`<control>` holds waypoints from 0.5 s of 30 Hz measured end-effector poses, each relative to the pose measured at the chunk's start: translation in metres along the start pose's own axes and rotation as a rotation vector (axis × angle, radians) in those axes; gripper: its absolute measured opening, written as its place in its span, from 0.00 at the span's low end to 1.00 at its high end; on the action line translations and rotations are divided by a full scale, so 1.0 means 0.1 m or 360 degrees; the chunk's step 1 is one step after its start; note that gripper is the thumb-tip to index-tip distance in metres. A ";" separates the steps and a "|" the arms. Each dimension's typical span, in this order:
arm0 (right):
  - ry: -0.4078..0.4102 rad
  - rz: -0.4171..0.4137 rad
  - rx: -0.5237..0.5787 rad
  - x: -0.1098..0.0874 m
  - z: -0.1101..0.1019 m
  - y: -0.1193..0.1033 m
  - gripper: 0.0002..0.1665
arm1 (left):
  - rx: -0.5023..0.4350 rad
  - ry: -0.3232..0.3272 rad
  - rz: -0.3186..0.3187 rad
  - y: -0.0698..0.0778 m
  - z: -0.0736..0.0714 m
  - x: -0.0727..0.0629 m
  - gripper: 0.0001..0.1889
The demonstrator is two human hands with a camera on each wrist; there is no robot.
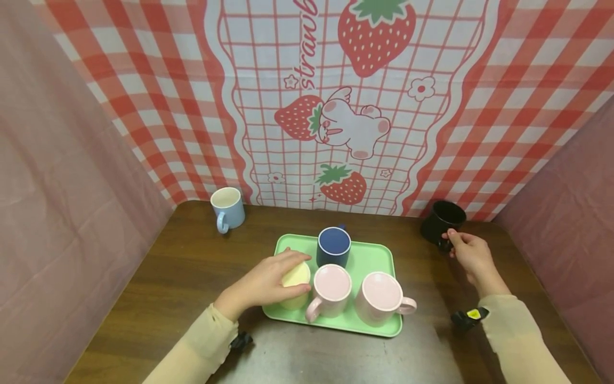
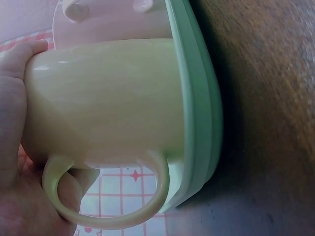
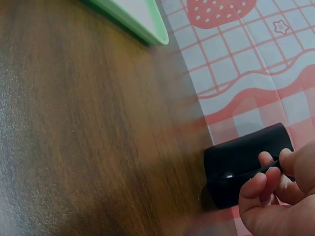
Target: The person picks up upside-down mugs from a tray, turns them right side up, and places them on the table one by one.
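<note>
My left hand grips a pale yellow mug at the top, thumb on the near side and fingers on the far side. In the left wrist view that mug's base meets the green tray; its handle points to the outer side. My right hand pinches the handle of a black mug at the table's back right. From the right wrist, the black mug appears beside the checked cloth, fingers and thumb on its handle.
A dark blue mug and two pink mugs, one in the middle and one at right, share the tray. A light blue mug stands at the back left. The checked cloth hangs behind the wooden table; pink drapes flank it.
</note>
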State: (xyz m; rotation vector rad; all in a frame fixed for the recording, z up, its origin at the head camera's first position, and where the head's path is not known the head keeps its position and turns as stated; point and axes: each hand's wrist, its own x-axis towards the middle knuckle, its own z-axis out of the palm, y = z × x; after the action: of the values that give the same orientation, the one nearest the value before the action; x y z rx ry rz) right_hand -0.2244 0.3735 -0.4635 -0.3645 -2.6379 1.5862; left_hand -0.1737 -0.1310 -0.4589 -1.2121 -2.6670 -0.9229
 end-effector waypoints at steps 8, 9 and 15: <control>0.0020 0.0021 0.0000 -0.02 0.04 -0.01 0.37 | -0.0012 0.0001 -0.0024 0.00 0.02 -0.02 0.33; 0.0024 0.0028 0.0004 -0.02 0.05 -0.01 0.37 | -0.0015 0.0000 -0.0028 0.00 0.02 -0.02 0.33; 0.0055 0.0053 -0.0039 -0.08 0.05 -0.05 0.38 | -0.0014 -0.0001 -0.0032 0.01 0.02 -0.02 0.33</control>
State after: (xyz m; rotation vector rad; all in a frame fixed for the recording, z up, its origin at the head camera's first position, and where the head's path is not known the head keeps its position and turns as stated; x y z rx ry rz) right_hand -0.2185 0.3649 -0.4610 -0.4353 -2.6414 1.5435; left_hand -0.1713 -0.1306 -0.4609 -1.1893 -2.6832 -0.9384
